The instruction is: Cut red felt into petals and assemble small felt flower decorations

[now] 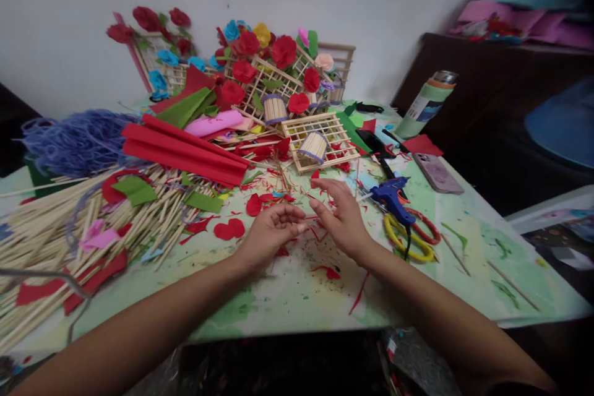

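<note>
Over the middle of the table, my left hand point(271, 234) is curled, its thumb and forefinger pinched together. A thin reddish line shows at the fingertips, too fine to make out. Facing it, my right hand point(342, 218) has its thumb and fingers apart, and nothing shows gripped in it. Red petal-shaped pieces point(229, 229) lie left of my left hand. Beneath and around both hands are thin red scraps point(320, 234). Just right of my right hand are a blue glue gun point(394, 198) and yellow-handled scissors point(403, 241).
Thin wooden sticks point(106, 216) and a red folded sheet point(185, 151) cover the left side. Stick lattices point(325, 142) with paper flowers point(284, 51) stand at the back by the wall. A phone point(437, 173) and a green bottle point(427, 105) are at the right.
</note>
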A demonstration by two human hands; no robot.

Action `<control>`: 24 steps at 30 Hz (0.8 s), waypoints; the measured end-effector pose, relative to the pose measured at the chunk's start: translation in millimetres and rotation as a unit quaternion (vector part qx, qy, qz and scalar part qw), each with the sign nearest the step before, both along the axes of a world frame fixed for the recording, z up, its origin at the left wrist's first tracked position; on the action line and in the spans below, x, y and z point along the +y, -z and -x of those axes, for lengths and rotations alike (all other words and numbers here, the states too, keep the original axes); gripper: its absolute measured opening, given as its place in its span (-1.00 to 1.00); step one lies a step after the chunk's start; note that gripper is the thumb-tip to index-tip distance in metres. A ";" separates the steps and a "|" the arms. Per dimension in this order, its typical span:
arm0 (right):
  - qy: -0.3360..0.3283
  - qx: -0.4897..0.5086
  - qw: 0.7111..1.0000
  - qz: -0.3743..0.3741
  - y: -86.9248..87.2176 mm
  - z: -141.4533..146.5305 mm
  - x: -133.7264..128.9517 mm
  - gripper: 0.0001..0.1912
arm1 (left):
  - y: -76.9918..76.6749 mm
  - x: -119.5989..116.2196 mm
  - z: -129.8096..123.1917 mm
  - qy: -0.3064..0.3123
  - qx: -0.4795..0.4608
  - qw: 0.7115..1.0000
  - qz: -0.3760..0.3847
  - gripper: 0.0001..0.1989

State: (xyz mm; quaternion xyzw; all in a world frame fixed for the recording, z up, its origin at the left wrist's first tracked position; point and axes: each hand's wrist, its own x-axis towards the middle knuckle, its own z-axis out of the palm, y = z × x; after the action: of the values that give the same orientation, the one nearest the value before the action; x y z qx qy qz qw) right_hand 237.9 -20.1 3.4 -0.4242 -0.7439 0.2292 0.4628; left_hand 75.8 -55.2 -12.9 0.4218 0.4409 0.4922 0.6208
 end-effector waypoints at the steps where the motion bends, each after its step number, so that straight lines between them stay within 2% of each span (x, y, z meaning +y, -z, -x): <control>1: -0.007 0.013 0.999 0.029 0.8 1.5 1.8 -0.78 | -0.5 -1.0 -0.4 0.007 0.009 1.000 -0.004 -0.77; 4: -0.005 0.064 0.992 0.106 4.4 5.1 3.5 -0.84 | -2.3 -3.4 -1.0 0.019 0.035 0.999 -0.002 -0.78; 7: 0.001 0.093 0.988 0.127 5.2 5.7 0.7 -0.86 | -3.4 -4.2 -1.6 0.027 0.030 0.999 0.011 -0.77; 14: -0.021 0.099 0.988 0.112 1.7 4.1 -5.0 -0.86 | -5.4 -0.2 -5.1 0.046 -0.048 0.998 0.010 -0.71; 20: -0.046 0.075 0.992 0.089 6.6 3.3 -4.6 -0.84 | -3.5 2.8 -6.1 0.053 -0.025 0.998 -0.007 -0.76; 24: -0.045 0.061 0.995 0.066 5.9 0.8 -5.1 -0.85 | -3.4 5.7 -5.7 0.023 0.009 0.999 -0.024 -0.71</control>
State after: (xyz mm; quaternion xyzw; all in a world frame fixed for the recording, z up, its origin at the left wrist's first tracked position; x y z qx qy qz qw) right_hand 237.1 -25.2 -2.5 -0.4051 -0.7158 0.3234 0.4679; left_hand 81.5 -49.5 -9.5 0.4505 0.4247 0.4848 0.6177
